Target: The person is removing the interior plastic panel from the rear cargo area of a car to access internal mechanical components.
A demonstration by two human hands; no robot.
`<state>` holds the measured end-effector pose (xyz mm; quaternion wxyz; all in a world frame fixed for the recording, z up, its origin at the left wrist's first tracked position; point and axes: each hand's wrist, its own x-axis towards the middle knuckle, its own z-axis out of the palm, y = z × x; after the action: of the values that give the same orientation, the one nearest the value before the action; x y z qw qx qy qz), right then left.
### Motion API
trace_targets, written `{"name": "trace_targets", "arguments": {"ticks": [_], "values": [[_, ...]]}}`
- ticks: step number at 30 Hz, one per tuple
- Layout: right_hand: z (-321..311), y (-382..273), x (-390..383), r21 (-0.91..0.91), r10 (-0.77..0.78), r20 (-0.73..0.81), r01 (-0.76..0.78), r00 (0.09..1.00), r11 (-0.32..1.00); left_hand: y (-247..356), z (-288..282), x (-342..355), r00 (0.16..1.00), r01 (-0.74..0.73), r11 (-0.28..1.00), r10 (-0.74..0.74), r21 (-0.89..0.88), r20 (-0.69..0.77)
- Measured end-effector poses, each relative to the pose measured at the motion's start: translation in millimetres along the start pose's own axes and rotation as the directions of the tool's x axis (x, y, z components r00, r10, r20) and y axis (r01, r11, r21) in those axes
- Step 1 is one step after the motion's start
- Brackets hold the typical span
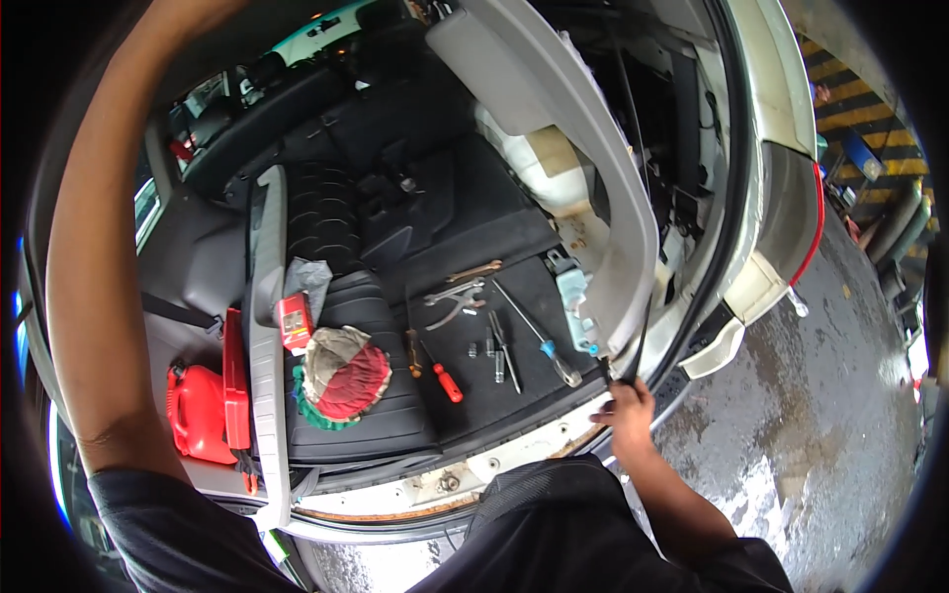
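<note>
My right hand [631, 413] is at the lower right corner of a car's rear opening, its fingers curled and closed around the lower end of a thin black strip [647, 341]. That strip runs up along the grey pillar trim panel [633, 188], which stands away from the body. My left forearm [99, 257] reaches up along the left side, and its hand is outside the picture. Closest to my right hand on the cargo floor are a blue-collared screwdriver-like tool [548, 349] and a pale blue plastic bottle or reservoir [575, 301].
Several spanners [457, 291], a red-handled screwdriver [448, 383] and small sockets lie on the black floor. A round red and cream cloth [346, 376] and a red box [296, 321] rest on the folded seat. A red jerrycan [203, 410] stands left; wet ground [791, 445] lies right.
</note>
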<state>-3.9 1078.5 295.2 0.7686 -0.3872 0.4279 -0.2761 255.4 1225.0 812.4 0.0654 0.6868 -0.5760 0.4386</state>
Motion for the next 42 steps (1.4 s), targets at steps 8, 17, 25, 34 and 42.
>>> {"name": "trace_targets", "arguments": {"ticks": [8, 17, 25, 34, 42], "values": [[-16, -19, 15, -0.226, 0.09, 0.086, -0.069, 0.992, 0.972, -83, -21, -101, 0.989, 0.083, 0.978, -0.105, 0.191, 0.108], [36, 1, 35, -0.339, 0.13, 0.431, 0.027, 0.893, 0.941, -35, 12, -253, 0.995, 0.089, 0.984, -0.096, 0.156, 0.037], [87, 17, 61, -0.331, 0.099, 0.424, 0.052, 0.9, 0.942, 14, 19, -281, 0.99, 0.093, 0.987, -0.078, 0.13, -0.113], [95, -18, 93, -0.307, -0.112, 0.351, 0.227, 0.93, 0.924, 11, -4, -310, 0.979, 0.152, 0.979, -0.131, 0.137, -0.154], [117, -58, 76, 0.027, -0.456, 0.49, 0.509, 0.743, 0.86, 4, -17, -352, 0.916, 0.366, 0.927, -0.343, 0.084, -0.207]]}}
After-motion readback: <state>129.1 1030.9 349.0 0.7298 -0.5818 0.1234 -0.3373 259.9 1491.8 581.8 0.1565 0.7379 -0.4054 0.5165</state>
